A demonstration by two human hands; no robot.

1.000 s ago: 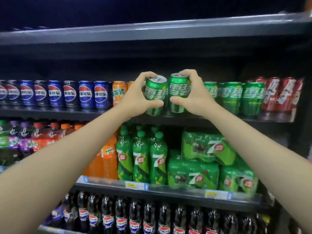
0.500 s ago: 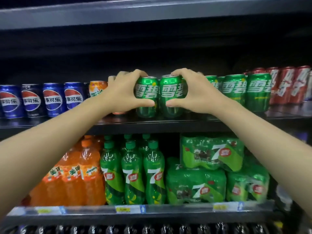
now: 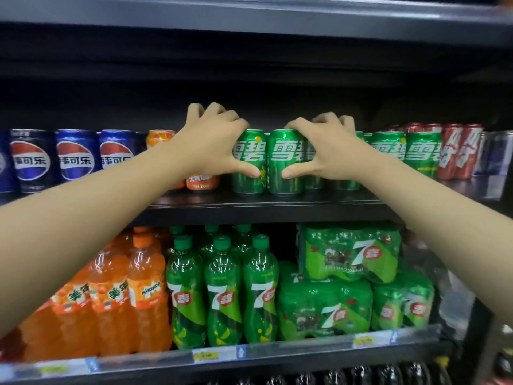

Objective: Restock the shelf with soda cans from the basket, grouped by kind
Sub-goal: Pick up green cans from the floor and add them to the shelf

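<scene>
- The left hand wraps one green Sprite can, thumb across its front, fingers curled over its top.
- The right hand grips a second green Sprite can the same way.
- Both cans are glossy green with white Chinese lettering, upright and touching side by side on the dark shelf.
- More green Sprite cans stand just right; an orange can and blue Pepsi cans stand left.

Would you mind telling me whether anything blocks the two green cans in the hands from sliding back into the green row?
Nothing visible does. The left hand and right hand hold two green cans upright on the shelf; the space behind them is hidden.
</scene>
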